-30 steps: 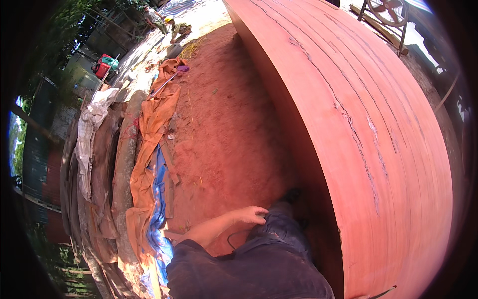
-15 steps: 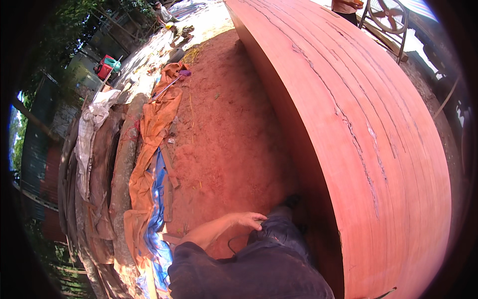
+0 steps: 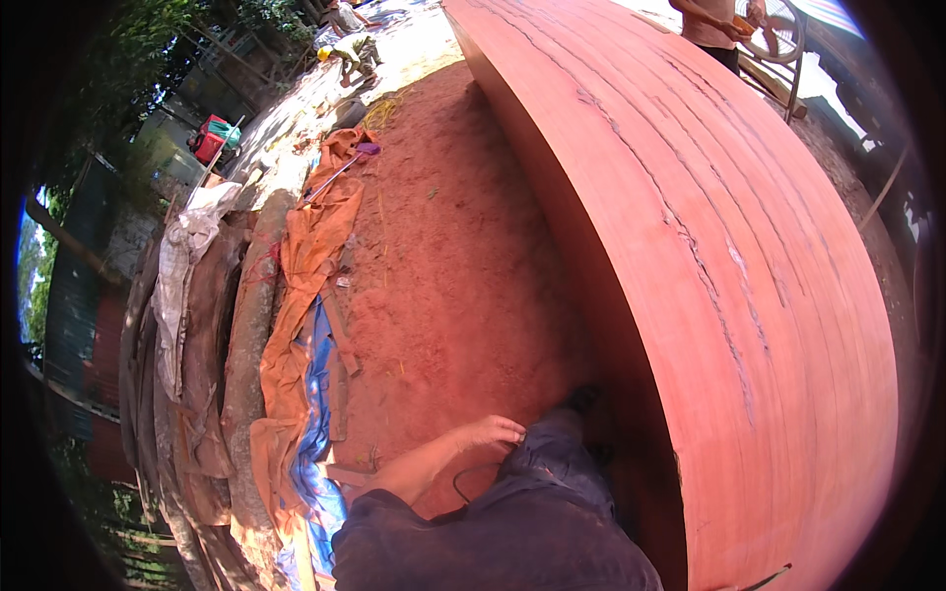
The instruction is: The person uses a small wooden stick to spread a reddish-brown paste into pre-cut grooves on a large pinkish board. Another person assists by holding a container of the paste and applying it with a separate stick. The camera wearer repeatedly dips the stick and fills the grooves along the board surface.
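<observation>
Along the right side, running from the near edge to the far end: one massive wood slab (image 3: 749, 315), pinkish-red, top face smooth and lit, near-left side face in deep shade. Several dark cracks run lengthwise down the top, roughly parallel; the longest is jagged and open in the middle, with a shorter pale-edged one beside it. Left edge reads as a clean long line, bowed by the lens. Thin dark strip (image 3: 769, 579) lies on the near end. Left hand (image 3: 501, 431) is well left of the slab and apart from it, with the dark trouser leg (image 3: 557, 463) and a shaded gap between. Fingers look loosely bent, bunched at the leg; can't tell if they hold anything or how wide they are. Left forearm comes in from lower left, angled up and right over red ground (image 3: 443, 286), wrist about level with the fingers, back of hand up. Right hand out of view, finger state can't be told. Orange tarp (image 3: 320, 236) and blue sheet (image 3: 317, 414) lie left of the forearm.
</observation>
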`<move>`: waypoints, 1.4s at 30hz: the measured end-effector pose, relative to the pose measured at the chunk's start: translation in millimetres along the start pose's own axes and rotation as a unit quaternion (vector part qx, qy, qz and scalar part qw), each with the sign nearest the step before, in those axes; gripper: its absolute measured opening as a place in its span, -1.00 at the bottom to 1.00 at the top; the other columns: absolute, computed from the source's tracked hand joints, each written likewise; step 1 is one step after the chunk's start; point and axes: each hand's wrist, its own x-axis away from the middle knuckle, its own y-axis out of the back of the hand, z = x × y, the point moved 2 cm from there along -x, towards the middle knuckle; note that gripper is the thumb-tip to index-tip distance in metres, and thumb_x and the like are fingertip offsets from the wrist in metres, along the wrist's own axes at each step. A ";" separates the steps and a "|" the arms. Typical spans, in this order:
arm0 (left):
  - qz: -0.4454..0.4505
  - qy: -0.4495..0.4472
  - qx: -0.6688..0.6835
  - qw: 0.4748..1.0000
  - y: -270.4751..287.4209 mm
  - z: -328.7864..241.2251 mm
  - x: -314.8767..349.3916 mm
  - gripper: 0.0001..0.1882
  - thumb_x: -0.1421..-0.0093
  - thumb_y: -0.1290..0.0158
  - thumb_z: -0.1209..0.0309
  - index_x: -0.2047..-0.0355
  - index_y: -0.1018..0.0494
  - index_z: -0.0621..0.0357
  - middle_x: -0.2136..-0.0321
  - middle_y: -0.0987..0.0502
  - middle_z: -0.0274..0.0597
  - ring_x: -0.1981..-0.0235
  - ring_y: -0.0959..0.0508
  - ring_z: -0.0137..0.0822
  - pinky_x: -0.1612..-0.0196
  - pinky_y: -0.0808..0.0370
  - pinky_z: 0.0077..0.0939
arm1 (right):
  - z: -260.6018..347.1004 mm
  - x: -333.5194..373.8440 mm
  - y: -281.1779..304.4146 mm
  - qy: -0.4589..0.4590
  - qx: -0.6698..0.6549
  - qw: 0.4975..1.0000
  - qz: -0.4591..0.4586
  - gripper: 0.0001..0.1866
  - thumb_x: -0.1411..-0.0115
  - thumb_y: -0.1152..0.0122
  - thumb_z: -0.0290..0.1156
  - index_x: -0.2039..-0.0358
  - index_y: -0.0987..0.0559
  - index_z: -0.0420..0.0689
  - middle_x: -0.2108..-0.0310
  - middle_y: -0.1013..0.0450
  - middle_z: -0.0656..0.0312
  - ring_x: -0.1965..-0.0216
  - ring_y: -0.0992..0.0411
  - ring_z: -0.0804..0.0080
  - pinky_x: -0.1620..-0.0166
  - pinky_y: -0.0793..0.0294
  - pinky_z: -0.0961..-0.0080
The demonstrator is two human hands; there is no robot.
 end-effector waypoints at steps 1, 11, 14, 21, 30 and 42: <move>-0.012 0.016 0.017 1.000 1.1 0.8 1.3 -0.40 -0.34 -0.26 0.19 -0.27 -0.48 0.28 -0.10 -0.63 -0.13 -0.14 -0.58 -0.30 -0.25 -0.50 -0.32 | 1.8 0.9 1.7 -0.003 -0.001 1.000 -0.002 -0.73 -0.35 -0.37 -0.31 0.25 -0.69 -0.33 0.44 -0.65 -0.01 0.46 -0.57 0.15 0.35 -0.56 0.28; -0.237 -0.002 -0.308 0.921 -28.8 -3.1 -40.8 -0.55 -0.30 -0.22 0.24 -0.07 -0.58 0.32 0.03 -0.69 0.08 -0.04 -0.67 -0.07 -0.10 -0.58 -0.23 | -60.0 3.1 -7.4 -0.048 0.004 0.999 0.015 -0.72 -0.36 -0.36 -0.31 0.20 -0.69 -0.34 0.40 -0.67 -0.01 0.43 -0.59 0.19 0.31 -0.58 0.31; -0.222 0.007 -0.321 0.921 -27.9 -9.2 -40.8 -0.49 -0.25 -0.23 0.15 -0.09 -0.59 0.26 -0.01 -0.68 0.09 -0.10 -0.66 0.00 -0.14 -0.56 -0.18 | -54.8 15.2 -2.9 -0.102 0.143 0.984 0.033 -0.65 -0.45 -0.22 -0.16 0.33 -0.62 -0.21 0.60 -0.47 0.06 0.58 -0.37 0.22 0.45 -0.34 0.21; -0.208 -0.140 -0.396 0.883 10.8 -86.6 -19.8 -0.66 -0.27 -0.03 0.45 0.00 -0.60 0.31 0.12 -0.70 0.08 0.15 -0.72 -0.14 0.04 -0.63 -0.31 | -3.0 14.2 -1.2 -0.179 0.088 0.979 0.033 -0.81 -0.38 -0.29 -0.31 0.32 -0.56 -0.14 0.61 -0.24 0.32 0.53 -0.24 0.58 0.44 -0.31 0.42; -0.237 -0.348 -0.027 0.907 29.1 -209.5 -57.4 -0.80 -0.28 0.16 0.58 0.28 -0.50 0.23 0.25 -0.63 -0.07 0.42 -0.61 -0.32 0.38 -0.62 -0.48 | 8.2 1.1 2.0 -0.228 -0.011 0.972 0.047 -0.71 -0.36 -0.41 -0.23 0.33 -0.57 -0.17 0.53 -0.25 0.52 0.46 -0.20 0.71 0.40 -0.25 0.58; -0.315 -0.158 0.187 0.917 33.0 -290.3 -145.5 -0.11 -0.45 0.19 -0.26 -0.49 -0.05 0.21 -0.38 -0.17 0.05 -0.36 -0.24 0.02 -0.34 -0.31 0.13 | 191.5 -63.2 -69.0 -0.322 -0.151 0.914 0.193 -0.77 -0.48 0.00 -0.35 0.05 -0.57 -0.19 0.55 -0.28 0.49 0.60 -0.15 0.80 0.55 -0.15 0.74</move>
